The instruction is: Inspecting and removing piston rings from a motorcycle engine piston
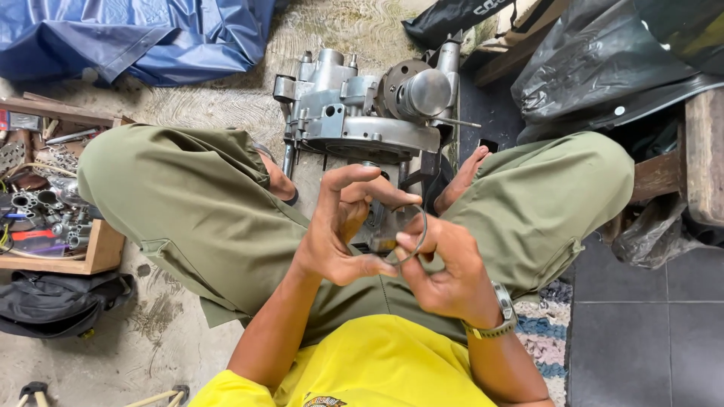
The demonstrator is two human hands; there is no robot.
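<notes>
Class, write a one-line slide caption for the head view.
Both hands, left hand and right hand, hold a thin metal ring above an engine.

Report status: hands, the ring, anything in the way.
Left hand and right hand both pinch thin metal ring. Engine block sits just beyond. Nothing between.

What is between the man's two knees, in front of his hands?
In the head view, a grey metal engine stands on the floor between the knees, beyond the left hand and right hand, which hold a thin metal ring.
</notes>
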